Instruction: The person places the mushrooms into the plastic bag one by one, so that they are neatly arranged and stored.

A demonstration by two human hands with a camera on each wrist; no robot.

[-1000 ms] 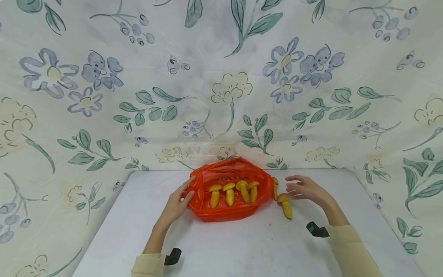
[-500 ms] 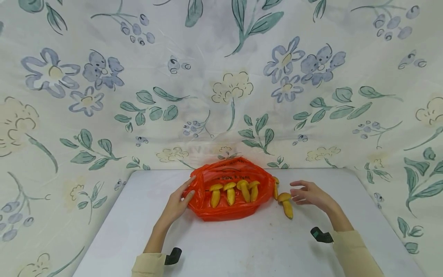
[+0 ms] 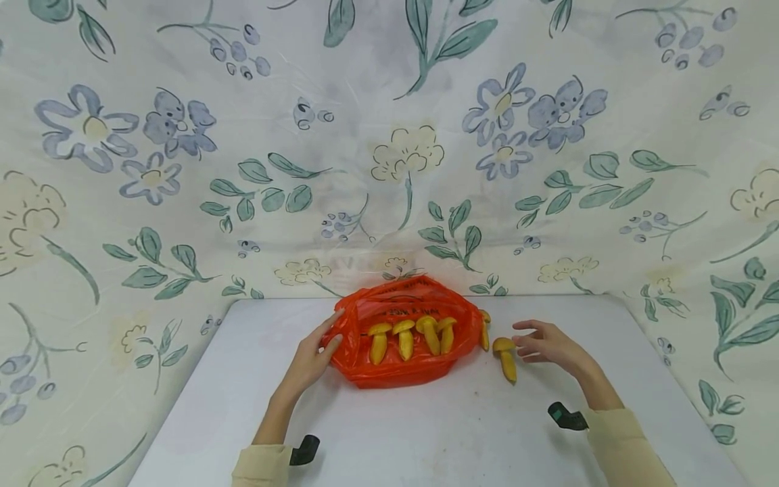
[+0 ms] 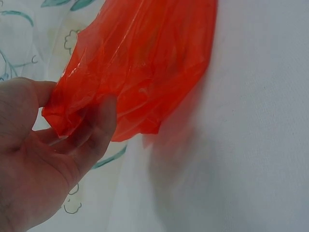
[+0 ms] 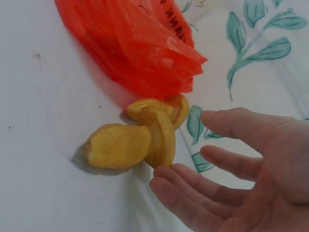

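Observation:
A red plastic bag (image 3: 395, 377) lies on its side with its mouth toward me. Several yellow mushrooms, one of them a thick-stemmed mushroom (image 3: 404, 341), rest in a row inside it. My left hand (image 3: 312, 360) holds the bag's left side between thumb and fingers, as the left wrist view shows. My right hand (image 3: 552, 348) is right of the bag, fingers loosely bent and apart. Its lower fingertips touch or nearly touch the cap of a loose yellow mushroom (image 5: 120, 146). Another mushroom (image 3: 485, 331) lies against the bag's right side, partly hidden by the nearer one in the right wrist view.
A white tabletop (image 3: 414, 439) bears everything, with small specks on it. Right behind its far edge hangs a floral cloth (image 3: 353, 243), which also runs along both sides. Black wrist-worn devices (image 3: 567, 416) sit at both sleeves.
My right hand has drawn back to the right and slightly toward me. The loose mushroom beside it has shifted a little to the right. My left hand and the bag stay put.

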